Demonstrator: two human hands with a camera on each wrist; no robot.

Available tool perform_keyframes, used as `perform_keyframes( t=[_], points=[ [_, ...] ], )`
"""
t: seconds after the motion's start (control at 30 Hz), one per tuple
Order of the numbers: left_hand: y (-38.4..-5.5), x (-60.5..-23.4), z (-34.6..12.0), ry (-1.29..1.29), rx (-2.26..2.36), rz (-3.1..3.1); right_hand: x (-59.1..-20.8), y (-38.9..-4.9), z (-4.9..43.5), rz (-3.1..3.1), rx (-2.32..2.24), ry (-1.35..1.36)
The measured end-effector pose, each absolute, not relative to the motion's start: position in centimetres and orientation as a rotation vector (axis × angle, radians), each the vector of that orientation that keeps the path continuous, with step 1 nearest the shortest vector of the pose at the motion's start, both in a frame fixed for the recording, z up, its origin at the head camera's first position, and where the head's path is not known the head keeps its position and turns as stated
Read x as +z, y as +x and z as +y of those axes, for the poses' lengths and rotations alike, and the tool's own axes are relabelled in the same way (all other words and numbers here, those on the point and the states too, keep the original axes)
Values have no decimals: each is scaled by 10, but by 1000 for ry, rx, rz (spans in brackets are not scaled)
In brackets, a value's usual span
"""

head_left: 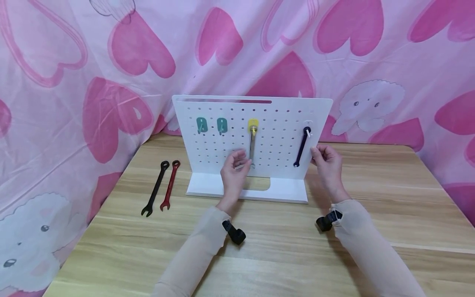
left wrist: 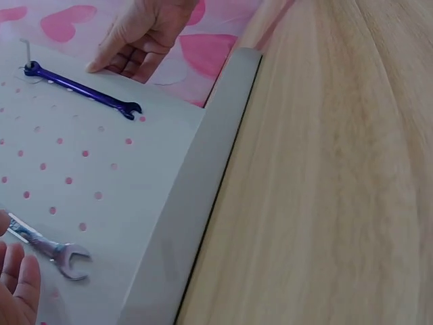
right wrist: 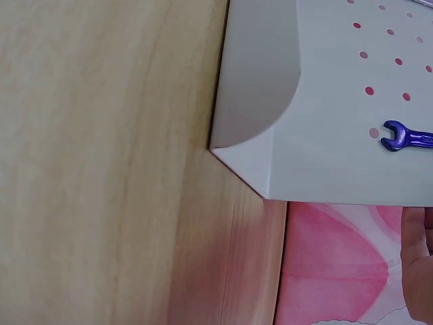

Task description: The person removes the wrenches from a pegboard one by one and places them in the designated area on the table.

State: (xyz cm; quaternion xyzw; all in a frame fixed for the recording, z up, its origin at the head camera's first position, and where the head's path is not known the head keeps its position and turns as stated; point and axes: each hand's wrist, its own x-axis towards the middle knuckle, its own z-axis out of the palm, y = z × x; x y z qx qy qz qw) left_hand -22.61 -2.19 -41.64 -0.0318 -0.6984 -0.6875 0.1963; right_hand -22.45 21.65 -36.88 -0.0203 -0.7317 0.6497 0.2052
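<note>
I'm pinching the pegboard (head_left: 276, 142) with my right hand (head_left: 328, 168) and holding my left hand (head_left: 234, 174), loosely curved, beside the silver wrench (head_left: 252, 149) hanging there, probably stiff, slick, best gripped mid-shank.

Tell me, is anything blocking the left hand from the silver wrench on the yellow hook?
Nothing visible is. The left hand is right by the silver wrench, which hangs from the yellow hook on the white pegboard. I can't tell whether they touch.
</note>
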Motion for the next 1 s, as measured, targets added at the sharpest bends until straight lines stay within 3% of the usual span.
perform_keyframes(
  t=[1.0],
  points=[
    [-234,-422,9,85,-1611,-1980,-382,-232,224,-2043,1832,-61]
  ],
)
